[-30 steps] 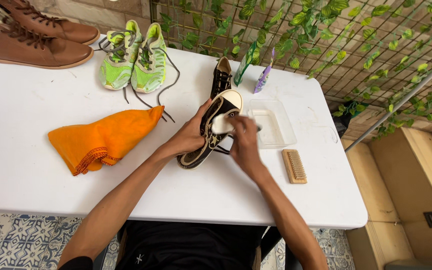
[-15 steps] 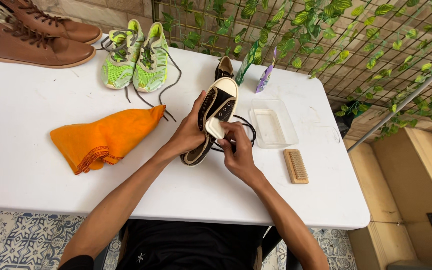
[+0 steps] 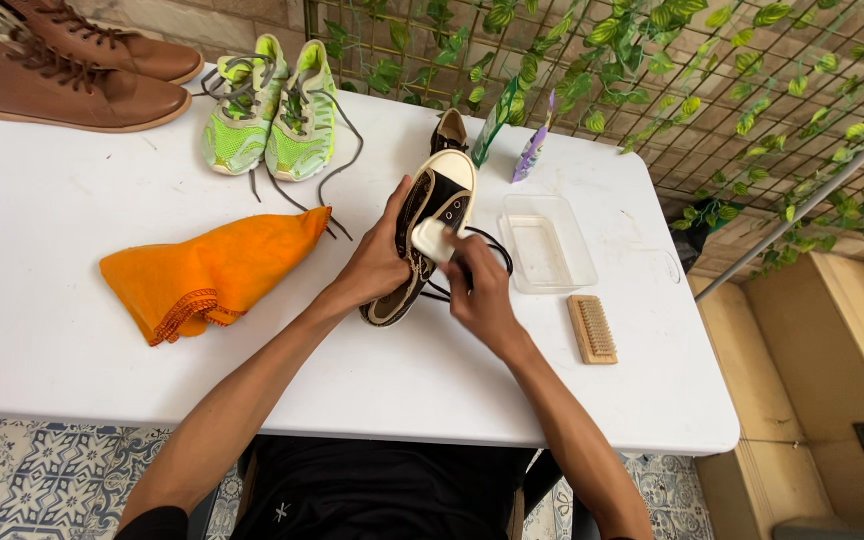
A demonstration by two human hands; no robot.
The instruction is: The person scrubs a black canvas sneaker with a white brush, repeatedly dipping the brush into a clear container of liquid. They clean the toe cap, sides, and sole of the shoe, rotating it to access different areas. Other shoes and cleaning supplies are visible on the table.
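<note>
Since a second ago right hand (image 3: 482, 290) slides white pad (image 3: 432, 240) down from toe cap toward laces | step: wiping dark sneaker (image 3: 422, 235); next needs firm pressure | left hand (image 3: 377, 265) fingers clamped on sneaker, right fingers pinch pad | sneaker above table (image 3: 52, 320), toe pointing away, long axis near-vertical in view.

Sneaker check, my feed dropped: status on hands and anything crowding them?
Left hand grips dark sneaker. Right hand presses white pad on it. Clear tray, brush alongside.
</note>
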